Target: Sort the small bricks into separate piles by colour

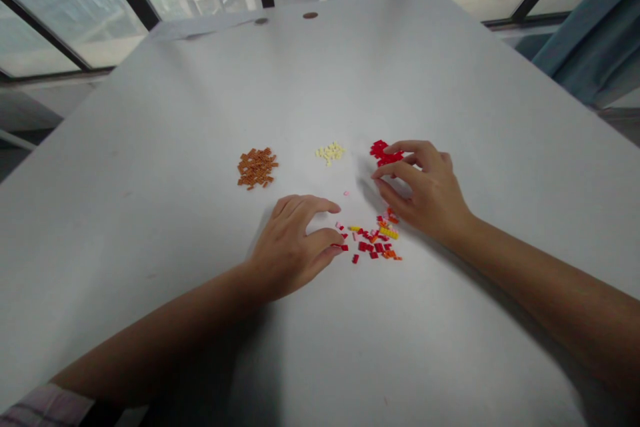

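Note:
My left hand [295,247] rests at the left side of a loose mixed pile of small toy bricks [379,247], red, orange, yellow and pink. Its thumb and forefinger are apart, with the thumb beside a few red pieces. Over the near edge of a red brick pile [381,150] hovers my right hand [427,190]. There the thumb and forefinger tips come together in a pinch; anything between them is too small to make out. This hand partly covers the red pile. Between the hands lies a single pink piece [346,193].
Farther back on the white table [200,93] are a pile of brown-orange bricks [257,168] at left and a pale yellow pile [330,153] in the middle. Windows line the far edge. A blue curtain [590,33] hangs at the right.

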A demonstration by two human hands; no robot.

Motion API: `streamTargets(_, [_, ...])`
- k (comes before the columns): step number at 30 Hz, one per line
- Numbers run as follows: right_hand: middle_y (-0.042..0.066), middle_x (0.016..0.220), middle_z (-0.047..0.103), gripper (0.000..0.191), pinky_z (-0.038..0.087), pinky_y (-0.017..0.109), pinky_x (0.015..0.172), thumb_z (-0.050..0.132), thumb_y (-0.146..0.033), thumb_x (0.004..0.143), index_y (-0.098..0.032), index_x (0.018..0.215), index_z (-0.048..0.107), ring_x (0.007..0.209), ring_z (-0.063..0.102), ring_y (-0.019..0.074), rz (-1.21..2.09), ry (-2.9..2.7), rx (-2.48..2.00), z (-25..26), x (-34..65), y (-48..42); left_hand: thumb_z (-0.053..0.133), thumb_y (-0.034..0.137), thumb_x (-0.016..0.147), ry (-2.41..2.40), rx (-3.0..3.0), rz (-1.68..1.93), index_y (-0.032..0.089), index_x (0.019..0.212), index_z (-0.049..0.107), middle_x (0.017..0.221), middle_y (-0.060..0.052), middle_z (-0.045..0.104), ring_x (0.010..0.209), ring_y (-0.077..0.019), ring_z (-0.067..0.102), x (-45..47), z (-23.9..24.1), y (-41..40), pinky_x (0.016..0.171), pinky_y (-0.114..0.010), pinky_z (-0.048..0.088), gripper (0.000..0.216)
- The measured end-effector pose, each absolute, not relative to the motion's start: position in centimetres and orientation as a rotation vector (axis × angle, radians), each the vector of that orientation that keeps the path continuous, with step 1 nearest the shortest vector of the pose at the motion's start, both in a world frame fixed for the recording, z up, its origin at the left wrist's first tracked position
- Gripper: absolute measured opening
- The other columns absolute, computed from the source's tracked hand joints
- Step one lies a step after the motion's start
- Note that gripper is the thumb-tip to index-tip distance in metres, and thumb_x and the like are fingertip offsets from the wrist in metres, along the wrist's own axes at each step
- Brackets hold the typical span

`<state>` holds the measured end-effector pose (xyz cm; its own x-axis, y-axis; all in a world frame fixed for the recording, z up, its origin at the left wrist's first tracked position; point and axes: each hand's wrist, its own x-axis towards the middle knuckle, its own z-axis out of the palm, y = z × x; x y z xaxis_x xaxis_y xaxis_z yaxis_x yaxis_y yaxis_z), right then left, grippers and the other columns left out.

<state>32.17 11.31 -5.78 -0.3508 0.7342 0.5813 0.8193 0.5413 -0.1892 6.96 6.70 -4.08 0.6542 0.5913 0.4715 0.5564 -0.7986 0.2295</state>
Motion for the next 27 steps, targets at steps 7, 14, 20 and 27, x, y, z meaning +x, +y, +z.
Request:
streamTargets(7, [0.012, 0.118, 0.062, 0.008, 0.044, 0.047, 0.081, 0.059, -0.027, 0.089, -0.024, 0.092, 0.066, 0.088, 0.065, 0.0241, -0.176, -2.158, -1.252, -5.7, 32.0, 11.1, 0.064, 0.029, 0.090, 0.976, 2.790, 0.806, 0.021, 0.091, 0.072, 0.118, -0.010, 0.065, 0.107, -0.0250, 0.058, 7.0, -4.0, 6.7, 0.094, -0.042, 0.042, 0.011])
streamTargets(14, [0.012, 0.119, 0.061, 0.006, 0.043, 0.047, 0.081, 0.060, -0.025, 0.088, -0.024, 0.092, 0.065, 0.088, 0.064, 0.0242, -0.178, -2.164, -1.237, -5.8, 32.1, 11.2, 0.063, 0.024, 0.090, 0.950, 2.782, 0.824, 0.021, 0.086, 0.071, 0.117, -0.009, 0.065, 0.107, -0.0234, 0.059, 7.5, -4.1, 6.6, 0.095, -0.042, 0.042, 0.009])
streamTargets(20, [0.013, 0.118, 0.062, 0.007, 0.044, 0.047, 0.080, 0.061, -0.026, 0.088, -0.024, 0.094, 0.065, 0.091, 0.064, 0.0255, -0.189, -2.168, -1.199, -5.8, 32.1, 11.1, 0.063, 0.019, 0.089, 0.941, 2.783, 0.868, 0.018, 0.085, 0.068, 0.115, -0.011, 0.067, 0.105, -0.0228, 0.060, 7.6, -4.1, 6.6, 0.095, -0.040, 0.043, 0.006])
streamTargets(27, [0.011, 0.117, 0.063, 0.007, 0.044, 0.042, 0.079, 0.062, -0.019, 0.087, -0.023, 0.091, 0.066, 0.086, 0.064, 0.0214, -0.132, -2.185, -1.034, -4.8, 30.9, 9.8, 0.063, 0.019, 0.090, 1.097, 2.727, 0.917, 0.019, 0.089, 0.067, 0.118, -0.011, 0.065, 0.107, -0.0237, 0.060, 7.0, -4.0, 7.0, 0.092, -0.040, 0.044, 0.004])
